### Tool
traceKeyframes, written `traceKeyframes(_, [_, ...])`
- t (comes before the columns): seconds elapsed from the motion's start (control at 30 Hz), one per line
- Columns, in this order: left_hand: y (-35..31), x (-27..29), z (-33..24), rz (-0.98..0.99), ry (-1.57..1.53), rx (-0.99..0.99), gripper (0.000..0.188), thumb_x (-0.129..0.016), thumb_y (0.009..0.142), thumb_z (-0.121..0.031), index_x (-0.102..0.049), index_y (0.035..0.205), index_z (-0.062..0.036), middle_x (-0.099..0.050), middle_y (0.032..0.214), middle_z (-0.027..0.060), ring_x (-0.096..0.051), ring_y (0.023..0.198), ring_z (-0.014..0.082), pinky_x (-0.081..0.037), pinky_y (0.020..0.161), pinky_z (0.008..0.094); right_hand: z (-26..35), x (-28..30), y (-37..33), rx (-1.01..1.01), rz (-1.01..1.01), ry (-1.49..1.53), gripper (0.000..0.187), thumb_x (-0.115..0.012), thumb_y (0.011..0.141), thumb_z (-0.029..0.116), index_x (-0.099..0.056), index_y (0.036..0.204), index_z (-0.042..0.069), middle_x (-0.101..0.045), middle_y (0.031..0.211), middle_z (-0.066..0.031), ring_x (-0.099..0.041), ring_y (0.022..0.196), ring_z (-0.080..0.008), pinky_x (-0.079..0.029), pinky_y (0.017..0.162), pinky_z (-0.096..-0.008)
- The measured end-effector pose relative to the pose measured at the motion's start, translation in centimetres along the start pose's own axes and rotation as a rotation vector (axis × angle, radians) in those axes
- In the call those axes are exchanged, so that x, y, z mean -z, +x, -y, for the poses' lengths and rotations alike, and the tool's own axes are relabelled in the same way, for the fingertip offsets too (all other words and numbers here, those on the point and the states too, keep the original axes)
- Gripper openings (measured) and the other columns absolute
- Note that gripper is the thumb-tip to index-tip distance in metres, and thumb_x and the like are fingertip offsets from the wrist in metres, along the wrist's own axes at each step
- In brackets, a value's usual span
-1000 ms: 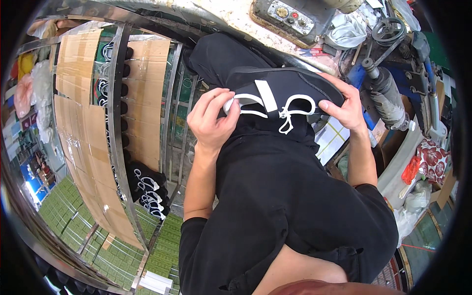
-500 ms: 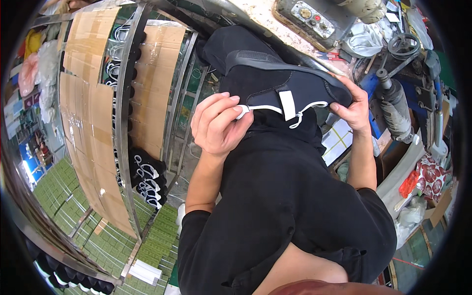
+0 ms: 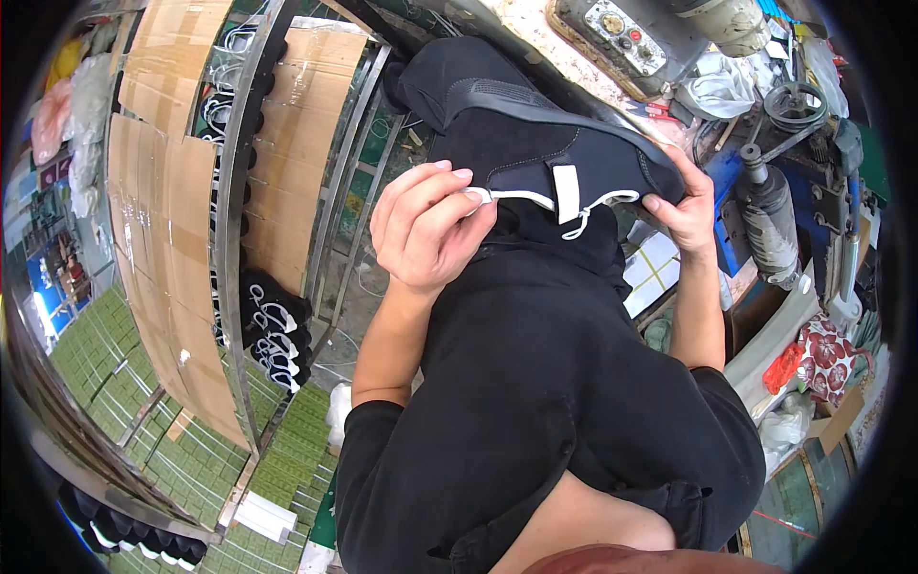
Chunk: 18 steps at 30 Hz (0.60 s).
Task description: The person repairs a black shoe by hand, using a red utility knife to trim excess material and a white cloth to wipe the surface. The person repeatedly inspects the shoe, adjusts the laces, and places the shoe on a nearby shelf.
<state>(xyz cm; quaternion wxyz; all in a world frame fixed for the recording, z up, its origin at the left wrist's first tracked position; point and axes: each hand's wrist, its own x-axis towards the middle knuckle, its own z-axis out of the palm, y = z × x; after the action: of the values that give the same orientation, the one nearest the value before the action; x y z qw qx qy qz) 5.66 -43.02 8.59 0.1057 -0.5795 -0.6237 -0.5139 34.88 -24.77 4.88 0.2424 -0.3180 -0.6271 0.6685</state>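
Observation:
A black shoe (image 3: 612, 158) with a dark rubbery sole lies on its side across my lap. Its heel-like end, at the right, is gripped by my right hand (image 3: 690, 206), thumb on the near side and fingers round the sole. A white cord (image 3: 524, 197) runs along the shoe's opening, with a small loop hanging near its right part. My left hand (image 3: 421, 225) pinches the cord's left end between thumb and fingers; a white bit there is partly hidden. Beside the cord a white tab (image 3: 566, 194) stands out from the shoe.
At the left stands a metal rack (image 3: 232, 239) with cardboard panels (image 3: 158, 277); black shoes with white cords (image 3: 275, 335) sit on it. A machine with a control panel (image 3: 626, 36) is at the upper right, near a handwheel (image 3: 796, 105). A red bag (image 3: 784, 368) lies at the right.
The view has shifted slightly. My left hand still pinches the cord's end, now a little closer to the shoe's edge, while my right hand keeps its hold.

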Motion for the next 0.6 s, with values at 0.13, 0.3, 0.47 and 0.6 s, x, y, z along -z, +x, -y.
traceKeyframes(0.13, [0.0,-0.1,0.1,-0.002,-0.005,0.011,0.034,-0.085,0.067,0.002,-0.066,0.093,-0.006,-0.071,0.096,0.0094,-0.069,0.088,0.0285,-0.058,0.078,0.036,0.2,0.0,0.0,-0.063,-0.008,-0.029,0.069,-0.083,0.074,0.005,-0.058,0.137,-0.004,-0.064,0.132,-0.0135,-0.06,0.121,-0.0193,-0.042,0.108,-0.0333])
traceKeyframes(0.3, [0.0,-0.5,0.5,-0.01,0.002,0.058,0.032,-0.084,0.068,0.0,-0.068,0.095,-0.0068,-0.071,0.096,0.0089,-0.07,0.085,0.028,-0.058,0.075,0.0357,0.6,-0.2,0.3,-0.069,0.023,-0.087,0.067,-0.081,0.077,0.014,-0.057,0.137,-0.006,-0.066,0.127,-0.0116,-0.061,0.117,-0.0173,-0.043,0.106,-0.0316])
traceKeyframes(0.47, [0.5,-1.0,0.8,0.189,-0.149,0.461,0.029,-0.076,0.075,0.001,-0.07,0.103,0.0,-0.071,0.102,0.0141,-0.071,0.092,0.0303,-0.056,0.083,0.0364,3.2,-2.1,1.6,-0.299,0.013,0.148,0.06,-0.067,0.089,0.027,-0.056,0.136,-0.008,-0.069,0.119,-0.014,-0.069,0.099,-0.016,-0.055,0.087,-0.0271])
traceKeyframes(0.6, [-1.6,-2.1,2.4,0.145,-0.822,1.055,0.027,-0.065,0.095,-0.011,-0.065,0.118,0.004,-0.072,0.109,0.0138,-0.068,0.095,0.0145,-0.053,0.086,0.0288,2.5,-2.4,1.3,-0.694,0.166,0.487,0.053,-0.059,0.096,0.027,-0.054,0.135,-0.009,-0.073,0.094,-0.0167,-0.071,0.06,-0.0205,-0.057,0.043,-0.0249])
